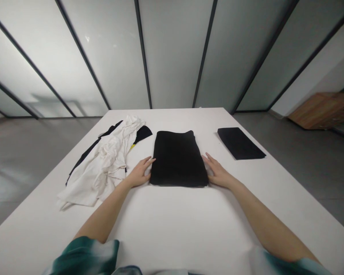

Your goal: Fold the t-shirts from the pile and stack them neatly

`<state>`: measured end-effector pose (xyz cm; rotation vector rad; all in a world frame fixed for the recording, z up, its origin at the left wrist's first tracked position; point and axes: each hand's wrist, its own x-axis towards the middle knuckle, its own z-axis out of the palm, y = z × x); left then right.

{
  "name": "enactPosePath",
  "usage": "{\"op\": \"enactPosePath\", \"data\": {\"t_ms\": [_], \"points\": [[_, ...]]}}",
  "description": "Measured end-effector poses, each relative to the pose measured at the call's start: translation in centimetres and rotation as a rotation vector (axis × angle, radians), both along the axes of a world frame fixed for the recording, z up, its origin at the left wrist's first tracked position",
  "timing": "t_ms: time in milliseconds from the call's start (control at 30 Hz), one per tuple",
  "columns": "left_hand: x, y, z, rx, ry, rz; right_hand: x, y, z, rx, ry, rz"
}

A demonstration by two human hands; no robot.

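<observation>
Bracketing the black folded cloth [177,160] from both sides, you are resting your left hand [139,172] at its left edge and your right hand [217,172] at its right edge, near the corners closest to you. Your fingers are lying loosely apart, gripping nothing; the left fingertips are touching the border, while it is hard to tell whether the right ones are touching or just beside it. That flanking pose is probably serving to keep the sides straight and the layers from spreading, since something this flat is hardly calling for a pinch. The black folded cloth itself is lying flat on the table [183,229] in front of you, likely so that you are reaching both edges evenly. To its right, well apart, a second black bundle [240,143] is sitting neatly folded, presumably out there so it is not crowding your hands. Left of the black folded cloth, a rumpled white garment [109,152] is sprawling over dark clothing [143,133] that is showing on both sides, with a bit of yellow [132,146] peeping out; that heap is looking loose rather than arranged, and you cannot count its pieces
</observation>
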<state>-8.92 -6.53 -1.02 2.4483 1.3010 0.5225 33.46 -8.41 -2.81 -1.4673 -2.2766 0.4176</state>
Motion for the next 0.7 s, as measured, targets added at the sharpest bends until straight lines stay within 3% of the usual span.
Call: {"op": "enactPosePath", "data": {"t_ms": [100, 367, 500, 700], "points": [[-0.2, 0.0, 0.1, -0.004, 0.048, -0.034, -0.2, -0.4, 0.0, 0.000, -0.045, 0.067], [0.6, 0.1, -0.4, 0.076, 0.090, -0.087, -1.8, -0.2, -0.1, 0.208, -0.033, 0.210], [0.9, 0.3, -0.4, 0.121, 0.062, -0.098, -1.8, -0.2, 0.0, 0.183, -0.017, 0.255], [0.6, 0.3, 0.7, 0.031, -0.071, -0.141, -0.6, 0.0, 1.5, 0.090, 0.075, 0.180]]}}
